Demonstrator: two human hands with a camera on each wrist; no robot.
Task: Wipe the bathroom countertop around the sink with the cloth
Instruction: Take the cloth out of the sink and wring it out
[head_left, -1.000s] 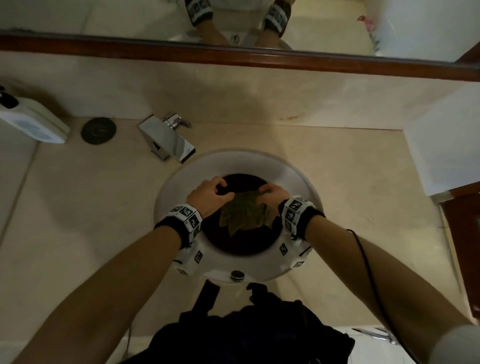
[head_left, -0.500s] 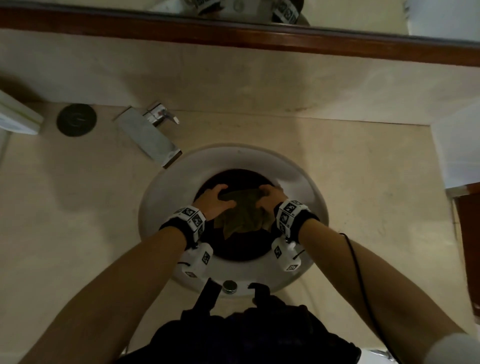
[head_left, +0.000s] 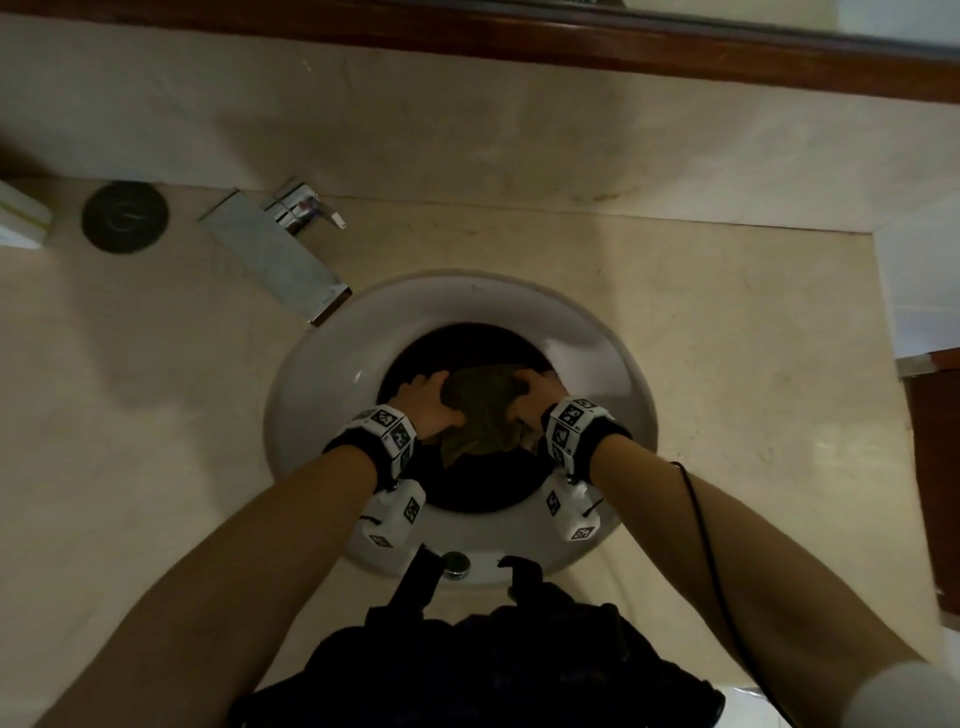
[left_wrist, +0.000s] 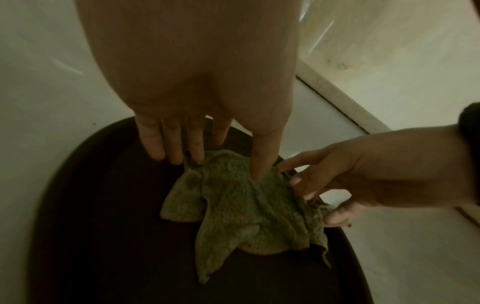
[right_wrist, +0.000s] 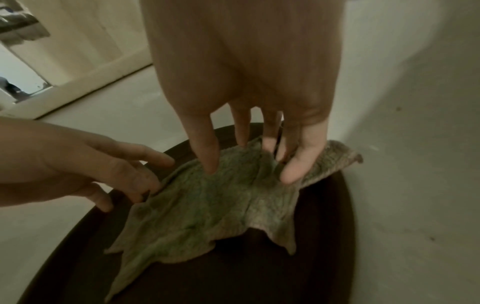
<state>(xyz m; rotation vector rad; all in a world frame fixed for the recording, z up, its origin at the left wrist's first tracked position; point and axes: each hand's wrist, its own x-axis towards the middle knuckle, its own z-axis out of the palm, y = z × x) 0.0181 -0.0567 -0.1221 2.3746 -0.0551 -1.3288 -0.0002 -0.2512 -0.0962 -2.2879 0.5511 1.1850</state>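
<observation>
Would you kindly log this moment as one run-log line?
stage: cloth prep | cloth: spread over dark sink bowl | left hand: pinches cloth edge | right hand: pinches opposite edge | countertop: not being wiped

We have the cloth (head_left: 485, 410) in the sink (head_left: 332, 374), between our left hand (head_left: 423, 405) and right hand (head_left: 535, 400); the faucet (head_left: 275, 254) sits behind-left on the countertop (head_left: 727, 364).

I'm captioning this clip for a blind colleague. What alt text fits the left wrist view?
Both hands hold a crumpled green cloth over the dark centre of a white sink: the left hand pinches its upper edge from above, and the right hand grips its right edge from the side.
</observation>
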